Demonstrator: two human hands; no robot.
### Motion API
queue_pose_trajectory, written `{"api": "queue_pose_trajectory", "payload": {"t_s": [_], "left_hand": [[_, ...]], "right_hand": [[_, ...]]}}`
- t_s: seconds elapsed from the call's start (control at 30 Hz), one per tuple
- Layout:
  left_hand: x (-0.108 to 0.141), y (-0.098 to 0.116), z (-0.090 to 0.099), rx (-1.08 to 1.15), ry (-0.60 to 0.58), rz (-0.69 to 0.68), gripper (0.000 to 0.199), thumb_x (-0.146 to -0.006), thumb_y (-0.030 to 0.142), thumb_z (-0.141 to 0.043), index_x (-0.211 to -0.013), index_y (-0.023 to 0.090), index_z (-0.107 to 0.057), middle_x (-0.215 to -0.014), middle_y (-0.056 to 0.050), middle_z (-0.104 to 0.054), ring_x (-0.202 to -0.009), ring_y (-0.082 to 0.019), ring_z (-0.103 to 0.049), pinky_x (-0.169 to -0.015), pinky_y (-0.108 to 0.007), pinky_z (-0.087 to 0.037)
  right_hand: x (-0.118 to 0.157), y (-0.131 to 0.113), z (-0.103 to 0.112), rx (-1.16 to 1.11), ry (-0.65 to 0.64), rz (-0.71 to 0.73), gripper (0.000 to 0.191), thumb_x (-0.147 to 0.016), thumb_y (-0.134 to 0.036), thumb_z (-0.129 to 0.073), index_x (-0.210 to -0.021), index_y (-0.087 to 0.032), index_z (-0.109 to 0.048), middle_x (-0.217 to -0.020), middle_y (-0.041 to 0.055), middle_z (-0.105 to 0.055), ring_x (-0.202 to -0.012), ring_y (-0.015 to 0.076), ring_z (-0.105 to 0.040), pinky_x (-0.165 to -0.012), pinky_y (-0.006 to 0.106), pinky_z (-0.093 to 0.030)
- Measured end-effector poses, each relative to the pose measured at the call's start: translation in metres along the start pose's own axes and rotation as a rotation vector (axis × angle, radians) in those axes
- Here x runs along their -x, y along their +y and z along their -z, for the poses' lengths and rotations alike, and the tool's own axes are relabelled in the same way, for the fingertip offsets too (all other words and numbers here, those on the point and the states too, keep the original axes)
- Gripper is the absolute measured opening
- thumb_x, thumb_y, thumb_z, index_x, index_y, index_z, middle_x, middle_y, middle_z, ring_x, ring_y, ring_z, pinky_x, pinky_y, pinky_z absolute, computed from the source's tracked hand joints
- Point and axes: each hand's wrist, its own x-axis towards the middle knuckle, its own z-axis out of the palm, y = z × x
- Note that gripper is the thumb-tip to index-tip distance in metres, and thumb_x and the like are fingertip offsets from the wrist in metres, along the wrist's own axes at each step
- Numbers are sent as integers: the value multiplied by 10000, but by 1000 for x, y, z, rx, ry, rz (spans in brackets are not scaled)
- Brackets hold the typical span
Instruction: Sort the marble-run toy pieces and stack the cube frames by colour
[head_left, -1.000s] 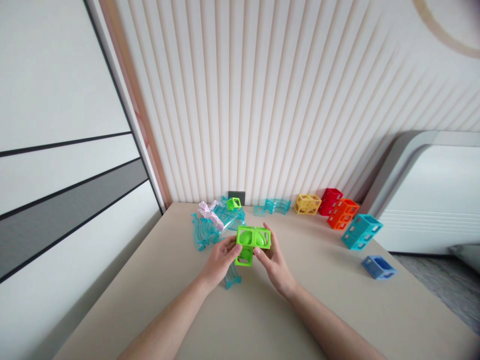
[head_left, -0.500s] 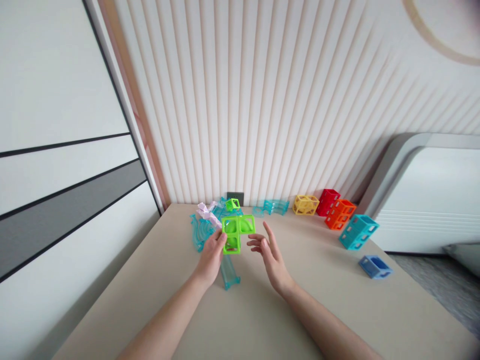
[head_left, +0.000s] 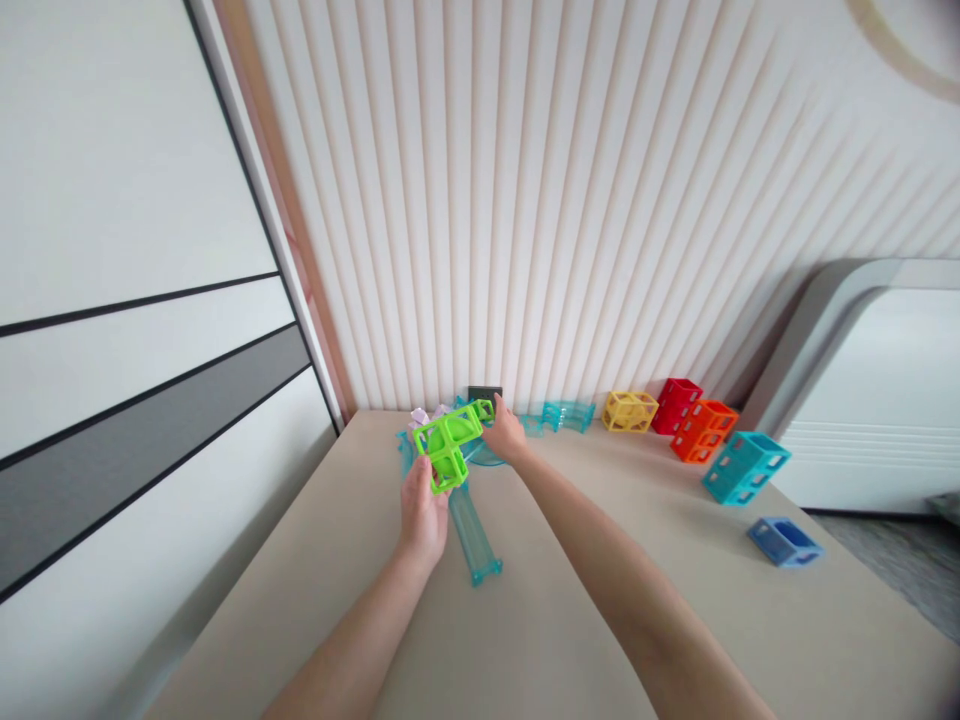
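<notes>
My left hand [head_left: 424, 512] is closed around the lower corner of an L-shaped bright green building block [head_left: 450, 430], made of open-sided cubes. The piece is held up and tilted above the table. My right hand [head_left: 505, 432] reaches to the back, its fingers closed about a small green cube block [head_left: 486, 409]. Part of that cube is hidden behind the held piece and the fingers. Beneath the left hand's piece lies a clear teal track piece [head_left: 474, 535], pointing toward me. More teal track pieces [head_left: 487, 455] and pale lilac pieces [head_left: 420, 418] are partly covered behind the green block.
Along the right stand a yellow block [head_left: 630, 411], a red block [head_left: 676, 405], an orange block [head_left: 703, 431], a teal block [head_left: 746, 467] and a blue block [head_left: 785, 541]. Another teal track [head_left: 570, 415] lies by the ribbed wall [head_left: 510, 200], near a black socket [head_left: 480, 393].
My right hand has moved forward and left to the small green cube at the back. My left hand has tilted the L-shaped block and shifted it slightly left. The view has turned a little.
</notes>
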Motion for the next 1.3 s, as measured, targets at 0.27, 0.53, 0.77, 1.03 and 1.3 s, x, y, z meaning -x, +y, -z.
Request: {"api": "queue_pose_trajectory", "payload": {"t_s": [0.27,0.53,0.77,1.03,1.3], "left_hand": [[0,-5,4,-78,-34,12,344,-814,514,-749,-955,206,-688,-892,-16,-719,-774,-139,-655,-697,-251,-505],[0,-9,6,-77,-43,34,352,-813,518,-748,-968,212,-671,-890,-20,-713,-788,-150,-661,-697,-254,-509],[1,-6,3,-77,-39,54,376,-760,528,-792,-917,210,-666,-860,-3,-700,-749,-135,-654,-666,-244,-497],[5,-2,-2,-34,-87,86,334,-796,494,-777,-971,232,-668,-965,-16,-724,-846,-146,-667,-738,-261,-506],[15,-3,-10,-46,-162,137,378,-785,471,-793,-1046,235,-654,-1003,-38,-731,-878,-174,-683,-763,-283,-514]], "right_hand": [[9,-15,-3,115,30,7,655,-940,-290,-587,-1542,-209,-340,-1367,176,-571,-1092,304,-668,-909,361,-454],[17,-12,-2,12,174,87,575,-947,-299,-567,-1477,-236,-355,-1373,139,-560,-1119,289,-651,-922,353,-462],[10,-3,-2,-177,254,110,608,-925,-315,-582,-1470,-255,-319,-1313,117,-648,-962,252,-722,-837,344,-526],[51,16,20,-515,299,113,812,-837,-476,-661,-1506,-138,-350,-1241,161,-666,-886,232,-691,-832,373,-564],[140,43,45,-588,210,-3,818,-794,-520,-731,-1473,-155,-456,-1129,121,-679,-736,189,-648,-687,345,-580]]}}
